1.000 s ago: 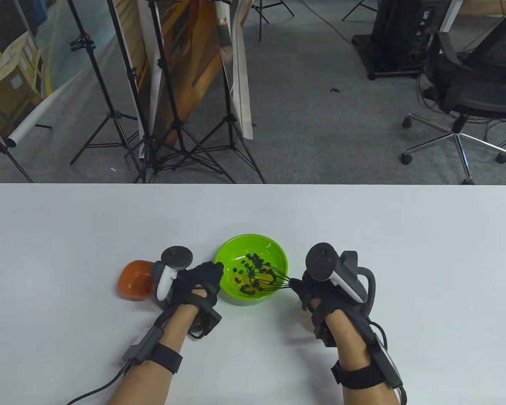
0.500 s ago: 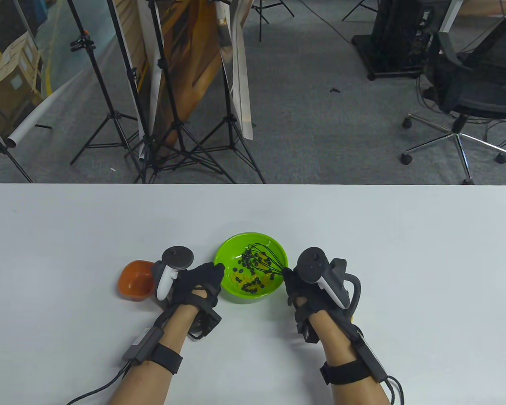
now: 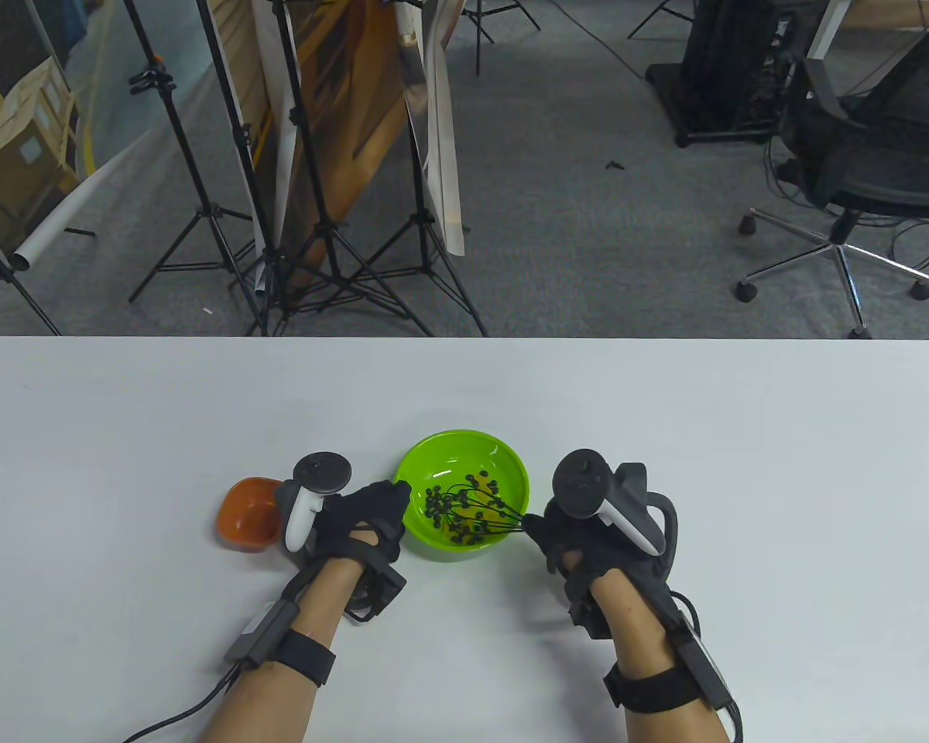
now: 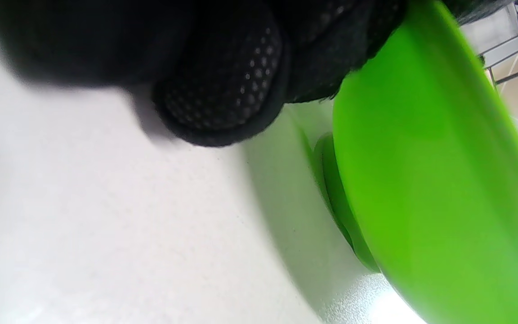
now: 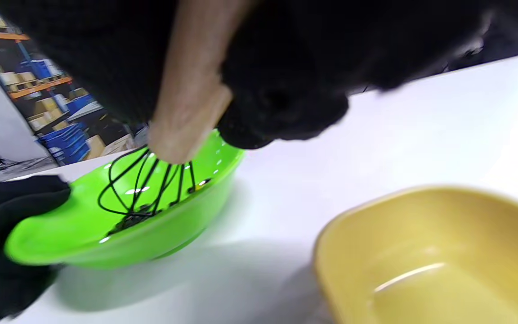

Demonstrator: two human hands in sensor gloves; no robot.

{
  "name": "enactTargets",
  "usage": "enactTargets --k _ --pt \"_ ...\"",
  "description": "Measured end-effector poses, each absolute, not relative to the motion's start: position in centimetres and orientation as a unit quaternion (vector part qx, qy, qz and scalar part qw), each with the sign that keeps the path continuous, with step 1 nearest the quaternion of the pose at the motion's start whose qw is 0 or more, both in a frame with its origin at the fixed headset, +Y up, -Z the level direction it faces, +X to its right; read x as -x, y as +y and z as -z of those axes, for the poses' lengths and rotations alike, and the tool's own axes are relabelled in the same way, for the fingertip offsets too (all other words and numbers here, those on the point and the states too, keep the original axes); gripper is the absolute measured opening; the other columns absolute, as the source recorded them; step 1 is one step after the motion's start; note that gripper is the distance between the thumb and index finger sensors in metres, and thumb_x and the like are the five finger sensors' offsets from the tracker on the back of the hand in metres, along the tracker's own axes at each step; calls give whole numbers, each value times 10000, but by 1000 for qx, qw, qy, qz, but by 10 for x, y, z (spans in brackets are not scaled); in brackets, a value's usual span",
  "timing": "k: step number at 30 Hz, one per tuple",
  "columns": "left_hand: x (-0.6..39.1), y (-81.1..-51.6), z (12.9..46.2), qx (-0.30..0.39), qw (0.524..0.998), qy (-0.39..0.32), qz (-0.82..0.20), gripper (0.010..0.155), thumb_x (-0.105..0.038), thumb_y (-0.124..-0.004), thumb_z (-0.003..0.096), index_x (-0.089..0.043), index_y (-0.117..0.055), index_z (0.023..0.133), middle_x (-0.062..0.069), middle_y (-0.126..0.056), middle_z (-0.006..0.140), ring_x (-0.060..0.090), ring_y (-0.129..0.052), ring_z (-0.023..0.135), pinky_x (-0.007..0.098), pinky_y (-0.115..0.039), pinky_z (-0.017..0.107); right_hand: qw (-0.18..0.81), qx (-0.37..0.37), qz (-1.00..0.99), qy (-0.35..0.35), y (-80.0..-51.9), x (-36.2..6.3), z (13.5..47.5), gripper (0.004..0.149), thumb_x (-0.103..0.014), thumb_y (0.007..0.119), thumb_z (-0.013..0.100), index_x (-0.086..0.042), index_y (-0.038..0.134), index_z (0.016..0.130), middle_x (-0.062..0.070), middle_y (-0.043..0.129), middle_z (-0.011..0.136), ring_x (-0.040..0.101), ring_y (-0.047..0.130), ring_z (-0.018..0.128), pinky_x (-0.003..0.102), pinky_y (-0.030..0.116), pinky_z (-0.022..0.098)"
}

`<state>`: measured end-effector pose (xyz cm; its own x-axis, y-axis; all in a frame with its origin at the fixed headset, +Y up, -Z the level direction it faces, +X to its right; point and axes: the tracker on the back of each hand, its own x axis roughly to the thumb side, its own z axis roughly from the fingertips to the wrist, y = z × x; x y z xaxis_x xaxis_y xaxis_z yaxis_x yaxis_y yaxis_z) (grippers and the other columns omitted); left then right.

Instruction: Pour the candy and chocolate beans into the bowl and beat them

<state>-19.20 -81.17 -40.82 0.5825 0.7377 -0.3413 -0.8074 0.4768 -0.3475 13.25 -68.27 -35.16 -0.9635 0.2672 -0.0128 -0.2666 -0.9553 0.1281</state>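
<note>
A green bowl [image 3: 507, 457] stands at the table's near middle with dark chocolate beans [image 3: 443, 512] and some yellow candy inside. My left hand [image 3: 387, 503] grips its left rim, thumb over the edge. In the left wrist view the gloved fingers [image 4: 223, 85] lie against the green bowl's [image 4: 421, 157] outer wall. My right hand [image 3: 550, 534] holds a black wire whisk [image 3: 484, 517] by its wooden handle [image 5: 187, 103]. The whisk's loops [image 5: 146, 189] reach down into the green bowl [image 5: 160, 234] among the beans.
An empty orange bowl [image 3: 241, 517] sits just left of my left hand. An empty yellow bowl [image 5: 439, 256] lies on the table under my right wrist, hidden in the table view. The white table [image 3: 666, 433] stretches wide on all sides.
The whisk head swept from the bowl's far right side to its near middle, pushing the beans toward the near left. My right hand shifted slightly right. The left hand kept its hold.
</note>
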Motion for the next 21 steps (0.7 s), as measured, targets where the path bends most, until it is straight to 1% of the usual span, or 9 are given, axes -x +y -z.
enactTargets --k 4,6,9,11,13,16,18,21 --pt "191 -811 408 240 860 64 -447 446 -629 -647 456 -267 -807 662 -143 -966 399 141 -1056 302 271 -935 204 113 29 -993 27 -685 -131 352 537 -510 847 465 -74 947 761 121 1017 390 244 909 38 437 859 22" --pt "192 -812 409 242 858 63 -450 443 -624 -656 457 -262 -808 663 -139 -967 400 144 -1056 301 275 -934 205 105 46 -993 4 -690 -128 354 548 -513 812 476 -64 934 766 112 1013 388 228 909 32 423 862 11" --pt "191 -812 409 245 857 63 -449 443 -629 -657 455 -268 -808 661 -142 -966 399 143 -1053 300 272 -932 202 120 40 -992 3 -707 -116 358 560 -521 764 487 -68 906 786 100 1006 391 210 911 32 411 866 6" --pt "192 -811 409 244 857 66 -449 446 -630 -649 456 -268 -805 663 -144 -966 399 139 -1055 298 269 -933 201 135 31 -990 -1 -713 -109 360 565 -525 742 487 -77 897 793 93 1005 388 202 911 29 405 869 1" --pt "192 -811 409 245 856 67 -451 447 -631 -645 456 -269 -804 664 -147 -965 399 136 -1056 298 267 -935 201 153 16 -988 7 -715 -105 360 565 -522 739 487 -76 895 797 96 1005 388 205 912 30 407 867 1" --pt "191 -811 408 244 857 70 -448 442 -635 -642 457 -278 -805 661 -153 -963 395 130 -1055 295 262 -935 199 174 -27 -983 54 -717 -101 360 559 -520 740 489 -82 895 798 102 1002 403 219 915 48 423 867 22" --pt "192 -811 408 242 855 76 -452 442 -632 -642 460 -274 -807 661 -149 -964 394 134 -1054 294 265 -933 198 178 -33 -981 67 -714 -102 359 552 -520 754 488 -84 906 791 106 1005 402 226 916 50 430 866 26" --pt "192 -811 408 242 854 78 -454 443 -630 -641 459 -271 -807 659 -148 -963 394 133 -1055 293 265 -934 198 177 -52 -979 92 -701 -111 354 543 -515 804 480 -78 932 776 120 1011 400 246 916 51 447 861 33"
